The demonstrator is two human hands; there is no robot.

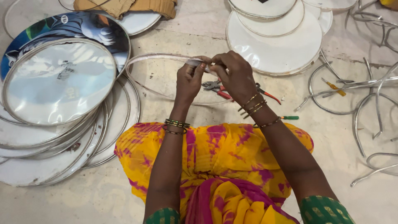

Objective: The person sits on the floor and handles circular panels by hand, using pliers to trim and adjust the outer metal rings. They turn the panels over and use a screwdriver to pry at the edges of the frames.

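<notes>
From the head camera, the person is sitting on a pale floor with a yellow and pink cloth spreading over the lap. The left hand is closing its fingers around the near side of a thin metal hoop, and the right hand is pinching the same rim just beside it, so the two hands are almost touching. A pale strip is showing at the rim between the fingertips; whether it is tape or film cannot be told. The hoop is hanging above the floor in front of the knees, tilting away from the camera.

Under the hands, red-handled pliers are lying on the floor. A green-handled screwdriver is lying near the right forearm, and a yellow-handled one is resting among bent metal rods to the right. A stack of round drum skins is leaning on the left, and white discs are piling up ahead.
</notes>
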